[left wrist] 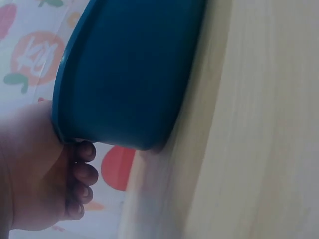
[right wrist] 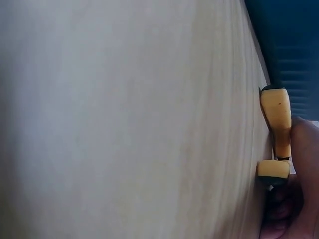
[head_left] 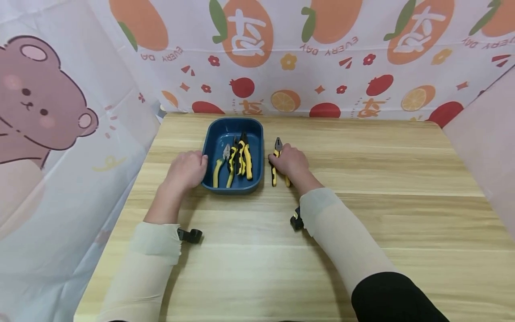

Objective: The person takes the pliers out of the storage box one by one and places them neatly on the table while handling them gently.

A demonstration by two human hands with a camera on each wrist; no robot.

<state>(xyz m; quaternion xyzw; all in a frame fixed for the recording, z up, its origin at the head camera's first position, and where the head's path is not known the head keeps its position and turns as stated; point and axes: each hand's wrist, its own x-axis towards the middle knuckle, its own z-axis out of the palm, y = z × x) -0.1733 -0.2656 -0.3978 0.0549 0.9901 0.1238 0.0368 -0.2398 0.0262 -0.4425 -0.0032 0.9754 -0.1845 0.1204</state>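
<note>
A blue bin (head_left: 233, 191) holds several pliers (head_left: 248, 162) with yellow and black handles. My left hand (head_left: 186, 169) grips the bin's left edge; in the left wrist view the fingers of that hand (left wrist: 40, 169) curl at the rim of the bin (left wrist: 124, 74). Right of the bin, my right hand (head_left: 293, 163) holds another pair of pliers (head_left: 278, 144), its metal head pointing away from me and its handles spread. The right wrist view shows the handle ends of these pliers (right wrist: 276, 107) at the wood surface, beside my right hand (right wrist: 305, 174).
The bin and pliers are on a light wooden table (head_left: 249, 250). Behind it hangs a white cloth (head_left: 322, 80) with fruit prints, and a cloth with a bear print (head_left: 44, 98) hangs at the left. The bin's wall (right wrist: 294, 50) stands close to the right hand's pliers.
</note>
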